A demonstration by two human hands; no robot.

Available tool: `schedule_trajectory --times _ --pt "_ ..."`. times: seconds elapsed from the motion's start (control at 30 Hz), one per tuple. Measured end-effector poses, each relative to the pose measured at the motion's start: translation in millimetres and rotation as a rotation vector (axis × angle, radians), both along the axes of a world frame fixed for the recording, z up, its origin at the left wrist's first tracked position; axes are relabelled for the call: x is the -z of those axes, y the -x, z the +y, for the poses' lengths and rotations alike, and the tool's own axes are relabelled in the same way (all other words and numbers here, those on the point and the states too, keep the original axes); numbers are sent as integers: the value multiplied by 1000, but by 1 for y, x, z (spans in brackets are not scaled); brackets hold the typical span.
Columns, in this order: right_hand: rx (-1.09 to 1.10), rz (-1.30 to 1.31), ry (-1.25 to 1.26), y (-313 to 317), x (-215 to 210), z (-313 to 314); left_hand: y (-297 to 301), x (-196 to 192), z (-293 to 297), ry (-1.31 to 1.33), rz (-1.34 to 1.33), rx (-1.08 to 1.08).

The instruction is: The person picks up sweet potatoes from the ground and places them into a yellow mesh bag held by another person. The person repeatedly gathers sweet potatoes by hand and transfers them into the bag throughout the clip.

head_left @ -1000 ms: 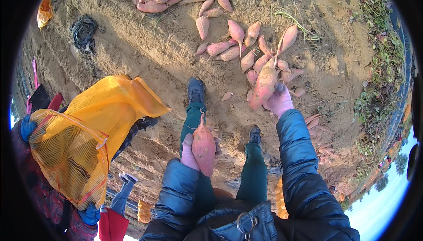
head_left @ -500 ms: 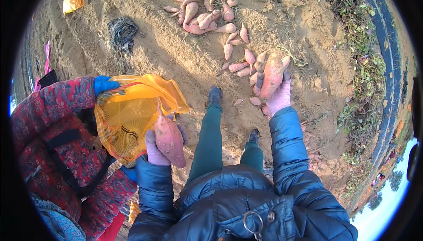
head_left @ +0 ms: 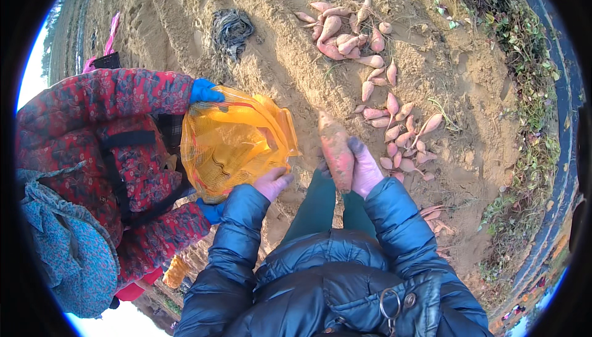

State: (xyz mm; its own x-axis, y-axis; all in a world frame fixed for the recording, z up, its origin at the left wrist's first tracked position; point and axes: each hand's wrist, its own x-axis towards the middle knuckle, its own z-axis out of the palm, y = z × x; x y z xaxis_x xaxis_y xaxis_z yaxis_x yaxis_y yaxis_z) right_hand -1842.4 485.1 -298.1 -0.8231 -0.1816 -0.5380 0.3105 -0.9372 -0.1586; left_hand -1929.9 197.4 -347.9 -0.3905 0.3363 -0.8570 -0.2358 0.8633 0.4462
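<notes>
I see a mesh sack (head_left: 237, 143) left of the sweet potato (head_left: 337, 155) in the right hand (head_left: 366, 169). On the dirt (head_left: 296, 47) ahead, one sweet potato heap (head_left: 331, 27) lies far off, another (head_left: 404, 139) nearer and more right. Vines (head_left: 524, 72) line the dirt's right edge.

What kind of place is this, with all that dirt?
It looks like a farm field, probably one growing sweet potatoes: heaps of sweet potatoes lie on the sandy soil, leafy vines run along the right, and there's an orange mesh bag.
</notes>
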Motion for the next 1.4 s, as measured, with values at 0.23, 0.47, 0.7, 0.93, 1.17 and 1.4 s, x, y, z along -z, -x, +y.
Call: schedule_trajectory --times 0.23,0.47,0.7,0.93,1.17,1.4 --pt "-631 268 -1001 56 -12 -118 -48 18 24 162 586 571" --pt "-519 -26 -527 -15 34 -19 -16 -12 9 412 804 536" --pt "-116 -720 -825 -130 117 152 54 -7 -24 381 706 145" --pt "-220 -891 -744 -77 126 165 154 -23 -39 -87 901 -410" --pt "-380 -705 -818 22 83 159 282 -106 11 -238 1171 -590" --pt "-475 -791 -975 64 51 208 339 -130 72 -123 1478 -618"
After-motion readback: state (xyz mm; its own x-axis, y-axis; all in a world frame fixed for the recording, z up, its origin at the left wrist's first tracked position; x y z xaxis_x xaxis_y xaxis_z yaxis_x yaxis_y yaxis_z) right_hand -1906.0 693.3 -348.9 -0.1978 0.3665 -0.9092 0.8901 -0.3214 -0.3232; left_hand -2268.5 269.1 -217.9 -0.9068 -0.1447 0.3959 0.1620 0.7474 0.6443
